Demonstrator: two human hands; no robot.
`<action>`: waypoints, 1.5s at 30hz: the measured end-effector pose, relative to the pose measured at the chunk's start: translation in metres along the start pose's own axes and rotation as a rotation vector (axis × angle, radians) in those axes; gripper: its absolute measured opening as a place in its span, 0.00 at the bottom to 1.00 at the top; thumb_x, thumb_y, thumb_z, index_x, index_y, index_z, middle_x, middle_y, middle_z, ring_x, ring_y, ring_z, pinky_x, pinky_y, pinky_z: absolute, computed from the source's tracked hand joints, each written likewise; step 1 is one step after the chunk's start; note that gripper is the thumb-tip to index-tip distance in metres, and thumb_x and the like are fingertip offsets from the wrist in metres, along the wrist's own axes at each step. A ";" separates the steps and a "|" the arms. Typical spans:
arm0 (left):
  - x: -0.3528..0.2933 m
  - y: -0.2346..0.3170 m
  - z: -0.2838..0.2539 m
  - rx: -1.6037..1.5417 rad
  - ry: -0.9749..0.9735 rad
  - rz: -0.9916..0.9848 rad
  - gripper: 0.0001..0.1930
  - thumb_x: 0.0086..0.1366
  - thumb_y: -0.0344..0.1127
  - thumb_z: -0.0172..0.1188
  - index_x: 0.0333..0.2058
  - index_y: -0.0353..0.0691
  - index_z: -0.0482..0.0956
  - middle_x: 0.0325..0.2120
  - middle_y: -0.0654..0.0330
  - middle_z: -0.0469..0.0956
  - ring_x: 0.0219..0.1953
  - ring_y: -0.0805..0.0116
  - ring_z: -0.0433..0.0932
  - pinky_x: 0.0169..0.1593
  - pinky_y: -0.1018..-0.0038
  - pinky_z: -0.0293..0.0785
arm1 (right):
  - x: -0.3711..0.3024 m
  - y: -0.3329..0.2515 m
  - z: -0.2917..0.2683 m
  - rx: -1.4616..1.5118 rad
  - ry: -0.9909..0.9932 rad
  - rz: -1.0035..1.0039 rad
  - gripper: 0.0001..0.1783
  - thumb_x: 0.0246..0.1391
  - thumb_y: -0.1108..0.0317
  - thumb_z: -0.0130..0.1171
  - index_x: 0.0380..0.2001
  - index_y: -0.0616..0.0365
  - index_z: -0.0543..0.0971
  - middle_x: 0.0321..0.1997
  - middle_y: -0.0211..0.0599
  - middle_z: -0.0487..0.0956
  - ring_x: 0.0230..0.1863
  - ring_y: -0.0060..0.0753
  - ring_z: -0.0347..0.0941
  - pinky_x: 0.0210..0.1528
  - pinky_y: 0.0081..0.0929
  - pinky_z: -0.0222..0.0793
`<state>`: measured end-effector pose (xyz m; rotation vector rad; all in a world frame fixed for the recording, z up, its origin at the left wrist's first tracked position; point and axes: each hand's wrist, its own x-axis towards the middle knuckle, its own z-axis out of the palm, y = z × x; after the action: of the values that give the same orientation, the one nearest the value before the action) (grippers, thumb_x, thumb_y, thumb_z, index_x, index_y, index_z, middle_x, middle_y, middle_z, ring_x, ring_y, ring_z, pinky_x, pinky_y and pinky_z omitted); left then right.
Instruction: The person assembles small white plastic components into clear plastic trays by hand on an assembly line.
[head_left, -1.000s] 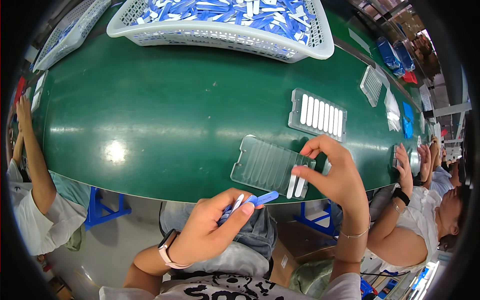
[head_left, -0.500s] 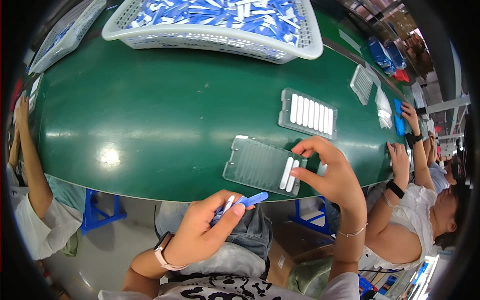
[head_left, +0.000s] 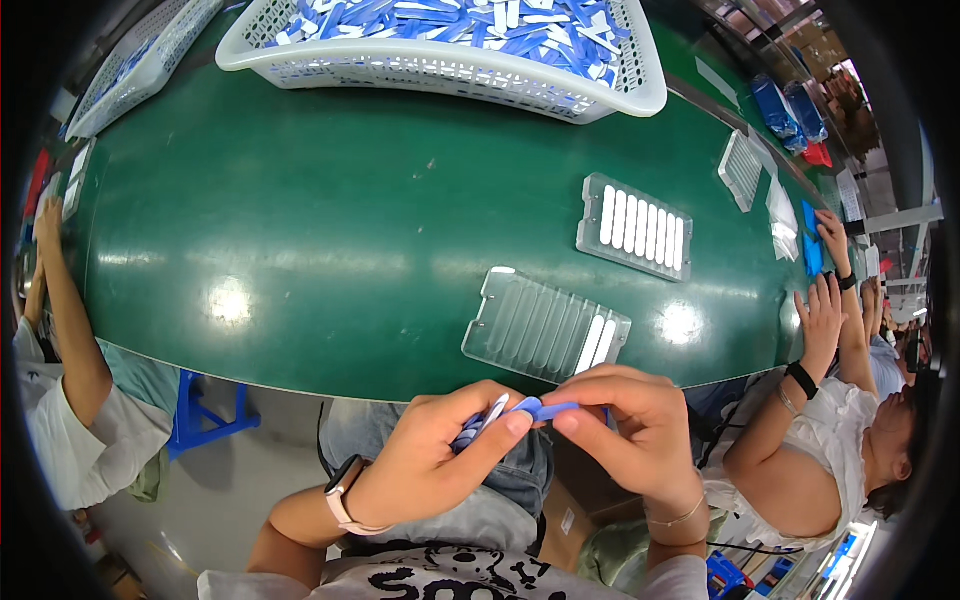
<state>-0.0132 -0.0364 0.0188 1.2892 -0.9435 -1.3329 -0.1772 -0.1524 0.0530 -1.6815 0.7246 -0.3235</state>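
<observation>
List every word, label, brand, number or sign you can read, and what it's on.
Shirt: bold dark lettering, cut off below; not copied out here.
Box: small pale label, too small to read.
Held strip: no legible print.
Background: too small or blurred.

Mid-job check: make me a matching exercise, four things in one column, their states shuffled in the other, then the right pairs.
Things
1. Left hand
2. Right hand
3. Nearer clear tray
4. White perforated basket

States
A. Heaped with loose blue and white pieces
B. Pinching a blue strip
C. White strips only at its right end
D. Holding a bunch of strips, with a watch on its wrist

Pairs: 1-D, 2-B, 3-C, 4-A
</observation>
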 end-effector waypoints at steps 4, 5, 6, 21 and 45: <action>0.002 -0.001 0.002 -0.023 0.069 -0.008 0.13 0.70 0.35 0.47 0.44 0.33 0.74 0.17 0.69 0.66 0.19 0.85 0.59 0.22 0.83 0.55 | 0.003 0.010 -0.006 -0.530 0.413 -0.427 0.10 0.41 0.78 0.65 0.31 0.59 0.81 0.35 0.35 0.79 0.31 0.34 0.72 0.28 0.24 0.62; 0.002 0.001 0.000 -0.179 0.080 -0.109 0.13 0.69 0.35 0.48 0.46 0.34 0.74 0.18 0.70 0.66 0.20 0.85 0.60 0.23 0.83 0.56 | 0.005 0.013 -0.005 -0.530 0.411 -0.426 0.10 0.41 0.78 0.65 0.31 0.59 0.81 0.35 0.35 0.79 0.31 0.34 0.72 0.28 0.24 0.62; 0.002 0.003 -0.001 -0.335 0.089 -0.209 0.14 0.69 0.36 0.49 0.49 0.35 0.73 0.19 0.70 0.66 0.21 0.85 0.60 0.24 0.83 0.57 | 0.006 0.017 -0.005 -0.796 0.443 -0.470 0.11 0.39 0.77 0.65 0.31 0.59 0.81 0.39 0.35 0.78 0.36 0.36 0.71 0.32 0.27 0.62; 0.001 0.005 -0.011 -0.255 -0.130 -0.191 0.10 0.68 0.34 0.51 0.42 0.34 0.74 0.25 0.65 0.78 0.23 0.85 0.65 0.29 0.84 0.62 | 0.004 -0.005 0.010 -0.760 0.262 -0.291 0.13 0.42 0.74 0.65 0.36 0.57 0.81 0.52 0.38 0.75 0.50 0.40 0.66 0.48 0.33 0.60; -0.001 0.000 -0.012 -0.419 -0.054 -0.204 0.07 0.62 0.34 0.61 0.32 0.38 0.75 0.21 0.72 0.70 0.22 0.87 0.61 0.23 0.84 0.54 | 0.030 -0.002 -0.001 -0.122 -0.035 -0.140 0.09 0.45 0.77 0.64 0.33 0.60 0.82 0.32 0.36 0.78 0.35 0.31 0.72 0.38 0.26 0.66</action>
<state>-0.0011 -0.0346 0.0175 1.0464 -0.5366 -1.6280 -0.1540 -0.1714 0.0503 -1.8536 0.6117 -0.3532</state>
